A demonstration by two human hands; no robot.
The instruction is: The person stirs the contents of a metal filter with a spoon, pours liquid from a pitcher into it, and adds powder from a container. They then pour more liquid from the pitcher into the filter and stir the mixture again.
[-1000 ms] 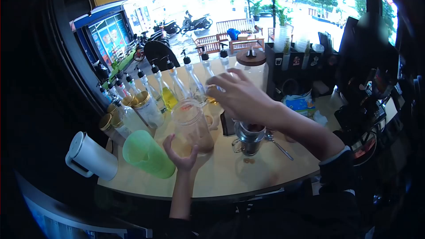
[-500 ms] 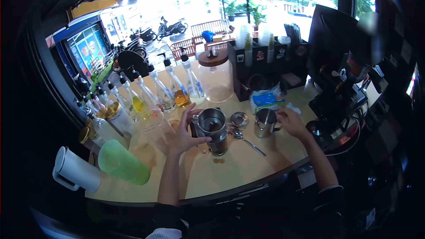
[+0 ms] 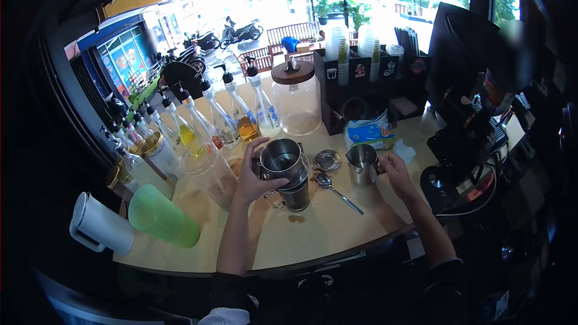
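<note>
My left hand [image 3: 256, 176] is wrapped round the side of a metal cup [image 3: 281, 157], thumb in front and fingers behind. The cup sits tilted over a metal container [image 3: 296, 195] on the counter. At the right, my right hand [image 3: 394, 171] is closed on the handle of a small steel pitcher [image 3: 362, 167], which stands upright on the counter. Between the two lie a round metal lid [image 3: 328, 160] and a spoon [image 3: 340, 194] with its bowl toward the lid.
Pump bottles [image 3: 245, 121] line the counter's back left, beside a glass jar [image 3: 297, 105]. A clear pitcher [image 3: 208, 174], green pitcher [image 3: 162, 216] and white jug [image 3: 101, 224] stand left. Behind are a tissue pack [image 3: 369, 132] and black cup holder [image 3: 355, 93].
My left hand has closed further round the metal cup, which is now tilted. My right fingers have closed on the pitcher's handle. The view has shifted slightly.
</note>
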